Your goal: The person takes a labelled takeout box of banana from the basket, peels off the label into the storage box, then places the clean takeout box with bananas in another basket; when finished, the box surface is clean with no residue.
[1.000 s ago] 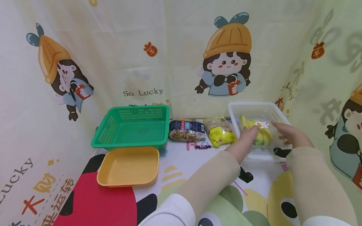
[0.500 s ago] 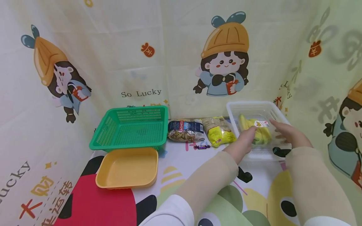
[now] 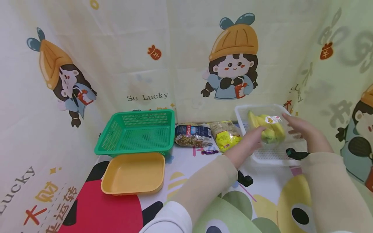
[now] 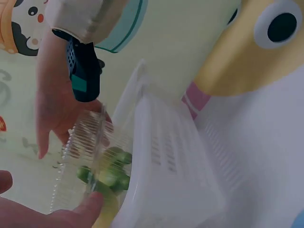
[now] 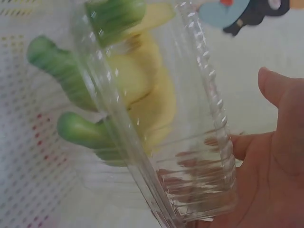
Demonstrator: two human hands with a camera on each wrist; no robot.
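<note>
left of frame, green basket (image 3: pixel 147 137); centre, yellow bag (image 3: pixel 225 137); at right, holding clear banana box (image 3: pixel 272 129), unclear whether in or above white basket (image 3: pixel 272 155); right grip (image 3: pixel 304 129) spread, left grip (image 3: pixel 247 140) half hidden, impossible to judge.

Sticker (image 3: pixel 273 119) print illegibly small; left wrist view cuts bananas (image 4: pixel 110 183) off

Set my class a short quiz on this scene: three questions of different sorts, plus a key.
1. Multiple choice: what is inside the clear plastic box held between the left hand and right hand? A) oats B) yellow-green bananas C) sweets
2. True or false: the rounded yellow-orange plastic tray is nearer the head camera than the rectangular green perforated plastic basket.
3. Count: how many filled plastic bags lie between that basket and the rectangular white perforated plastic basket?
Key: 1. B, bananas; 2. true; 3. two.
</note>
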